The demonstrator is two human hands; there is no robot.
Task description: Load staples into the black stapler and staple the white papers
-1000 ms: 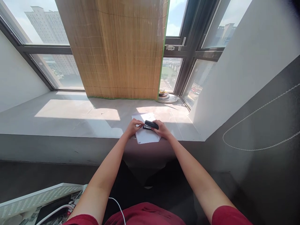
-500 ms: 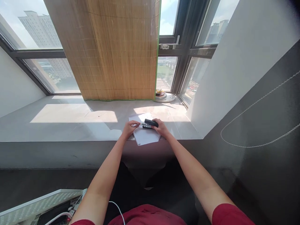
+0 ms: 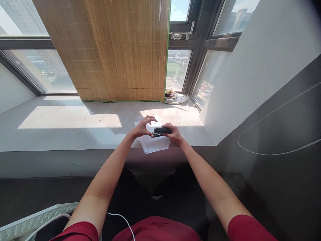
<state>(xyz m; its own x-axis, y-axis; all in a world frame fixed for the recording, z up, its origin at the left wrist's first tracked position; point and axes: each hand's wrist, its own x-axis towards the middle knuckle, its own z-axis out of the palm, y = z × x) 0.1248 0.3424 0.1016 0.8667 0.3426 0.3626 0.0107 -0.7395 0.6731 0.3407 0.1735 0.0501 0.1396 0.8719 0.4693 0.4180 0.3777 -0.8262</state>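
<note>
A black stapler (image 3: 162,131) is held just above a white sheet of paper (image 3: 154,144) that lies on the grey windowsill (image 3: 75,134) near its front edge. My right hand (image 3: 174,134) is wrapped round the stapler's rear end. My left hand (image 3: 143,127) arches over the stapler's front tip, thumb and forefinger pinching at its nose, the other fingers raised and curled. What the pinch holds, if anything, is too small to make out.
A bamboo blind (image 3: 120,50) hangs over the middle window pane. A stack of small plates (image 3: 174,97) sits in the sill's back right corner. A white wall (image 3: 250,73) bounds the sill on the right. A perforated white tray (image 3: 30,221) and a white cable (image 3: 120,217) lie at lower left.
The stapler's open top has come down and the stapler now looks shut. My left hand has lifted and arched over its front. The camera has tilted slightly downward.
</note>
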